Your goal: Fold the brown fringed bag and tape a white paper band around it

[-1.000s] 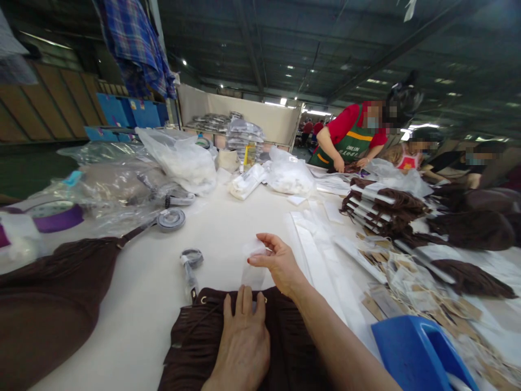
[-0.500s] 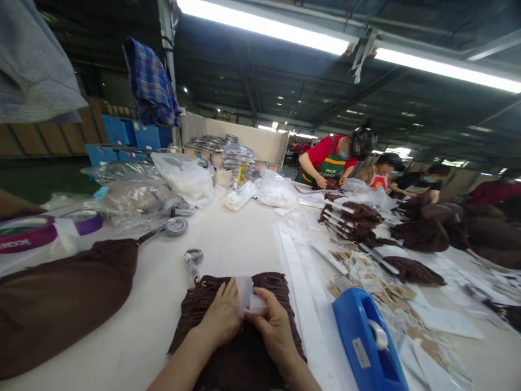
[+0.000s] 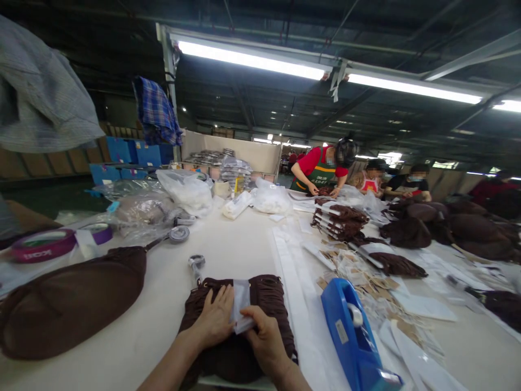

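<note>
Under the left fingers (image 3: 220, 297), brown fabric (image 3: 266, 293), seemingly folded

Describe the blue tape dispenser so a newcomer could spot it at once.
On the white table, find the person's right hand, holding a pale strip over a brown garment. To the right of that garment stands the tape dispenser, with a pale roll in it. Its bright blue body sets it apart from the white sheets and tan tags beside it.
</note>
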A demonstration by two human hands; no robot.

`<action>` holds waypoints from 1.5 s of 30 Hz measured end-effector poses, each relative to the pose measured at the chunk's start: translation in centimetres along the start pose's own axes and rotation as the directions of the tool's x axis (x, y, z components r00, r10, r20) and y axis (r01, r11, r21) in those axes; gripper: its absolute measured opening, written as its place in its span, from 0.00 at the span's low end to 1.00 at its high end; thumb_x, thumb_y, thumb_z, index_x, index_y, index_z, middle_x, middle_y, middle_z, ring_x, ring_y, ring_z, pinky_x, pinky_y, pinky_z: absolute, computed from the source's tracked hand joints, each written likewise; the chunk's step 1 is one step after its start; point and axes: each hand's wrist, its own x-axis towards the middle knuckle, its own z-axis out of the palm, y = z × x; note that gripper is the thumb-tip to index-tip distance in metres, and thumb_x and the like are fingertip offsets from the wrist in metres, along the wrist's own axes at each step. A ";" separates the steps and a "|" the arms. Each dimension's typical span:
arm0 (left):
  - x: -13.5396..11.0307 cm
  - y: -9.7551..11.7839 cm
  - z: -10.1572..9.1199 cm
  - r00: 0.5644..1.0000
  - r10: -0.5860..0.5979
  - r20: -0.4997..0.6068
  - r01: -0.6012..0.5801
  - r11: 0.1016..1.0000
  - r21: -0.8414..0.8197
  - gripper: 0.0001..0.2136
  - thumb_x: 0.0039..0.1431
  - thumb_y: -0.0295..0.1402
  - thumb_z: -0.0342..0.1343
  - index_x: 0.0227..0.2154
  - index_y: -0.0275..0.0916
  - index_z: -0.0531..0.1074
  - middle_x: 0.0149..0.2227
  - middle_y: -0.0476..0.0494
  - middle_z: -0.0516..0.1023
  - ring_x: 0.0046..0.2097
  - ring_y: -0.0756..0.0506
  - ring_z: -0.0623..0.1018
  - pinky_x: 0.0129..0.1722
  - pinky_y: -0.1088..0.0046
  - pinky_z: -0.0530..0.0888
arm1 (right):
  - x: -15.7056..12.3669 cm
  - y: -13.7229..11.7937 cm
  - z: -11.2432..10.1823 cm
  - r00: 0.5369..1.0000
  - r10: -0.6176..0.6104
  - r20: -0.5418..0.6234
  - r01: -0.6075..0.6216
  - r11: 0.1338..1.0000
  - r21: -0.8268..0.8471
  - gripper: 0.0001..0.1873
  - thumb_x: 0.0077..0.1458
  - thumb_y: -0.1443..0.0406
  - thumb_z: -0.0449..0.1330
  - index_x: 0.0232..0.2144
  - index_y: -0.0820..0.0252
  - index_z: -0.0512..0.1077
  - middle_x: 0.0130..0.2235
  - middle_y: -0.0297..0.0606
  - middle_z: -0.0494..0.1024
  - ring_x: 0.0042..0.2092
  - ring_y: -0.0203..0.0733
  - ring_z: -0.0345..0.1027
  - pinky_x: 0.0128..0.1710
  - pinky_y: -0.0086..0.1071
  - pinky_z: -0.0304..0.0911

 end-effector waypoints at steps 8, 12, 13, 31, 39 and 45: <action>-2.7 0.6 3.2 0.962 -0.088 -0.258 0.043 0.983 -0.177 0.22 0.52 0.22 0.44 0.51 0.36 0.64 0.54 0.39 0.68 0.57 0.44 0.64 0.59 0.56 0.54 | -0.6 -0.4 0.0 0.994 -0.103 -0.030 0.102 0.994 -0.027 0.15 0.46 0.74 0.53 0.37 0.57 0.69 0.33 0.32 0.76 0.33 0.34 0.70 0.33 0.22 0.63; -2.8 0.9 4.0 0.919 -0.076 -0.387 0.005 0.983 -0.182 0.17 0.53 0.23 0.46 0.42 0.44 0.71 0.48 0.43 0.74 0.54 0.41 0.68 0.56 0.47 0.55 | -1.1 -0.7 0.2 0.981 -0.194 0.018 0.194 0.978 -0.076 0.16 0.46 0.75 0.52 0.38 0.57 0.68 0.33 0.32 0.76 0.33 0.34 0.71 0.33 0.20 0.64; -2.8 0.9 4.0 0.913 -0.080 -0.401 0.006 0.983 -0.182 0.16 0.53 0.23 0.47 0.42 0.44 0.71 0.47 0.43 0.74 0.53 0.41 0.69 0.56 0.45 0.55 | -1.3 -0.7 0.3 0.974 -0.225 0.038 0.228 0.969 -0.093 0.16 0.46 0.75 0.51 0.38 0.57 0.68 0.33 0.33 0.77 0.33 0.34 0.71 0.34 0.20 0.64; -4.5 -2.2 5.5 0.532 0.604 -0.594 -0.604 0.762 0.234 0.15 0.60 0.27 0.42 0.48 0.37 0.65 0.46 0.41 0.74 0.51 0.47 0.71 0.54 0.66 0.66 | -4.7 -2.4 -0.4 0.801 -0.530 0.278 0.596 0.748 -0.293 0.14 0.61 0.71 0.42 0.41 0.64 0.66 0.32 0.39 0.75 0.36 0.36 0.69 0.39 0.27 0.67; -5.5 -2.7 4.5 0.617 0.662 -0.427 -0.667 0.727 0.163 0.13 0.60 0.33 0.46 0.47 0.44 0.68 0.51 0.40 0.70 0.53 0.43 0.69 0.52 0.57 0.68 | -6.1 -3.7 -0.4 0.790 -0.570 0.228 0.613 0.725 -0.313 0.10 0.59 0.73 0.47 0.40 0.67 0.66 0.34 0.41 0.76 0.43 0.37 0.68 0.47 0.27 0.65; -5.9 -2.8 5.4 0.590 0.692 -0.416 -0.629 0.717 0.301 0.16 0.60 0.32 0.47 0.51 0.47 0.64 0.55 0.38 0.66 0.56 0.42 0.66 0.52 0.56 0.68 | -8.8 -3.1 -1.9 0.809 -0.533 0.249 0.588 0.724 -0.360 0.10 0.58 0.74 0.47 0.39 0.65 0.66 0.32 0.39 0.76 0.41 0.36 0.69 0.45 0.27 0.65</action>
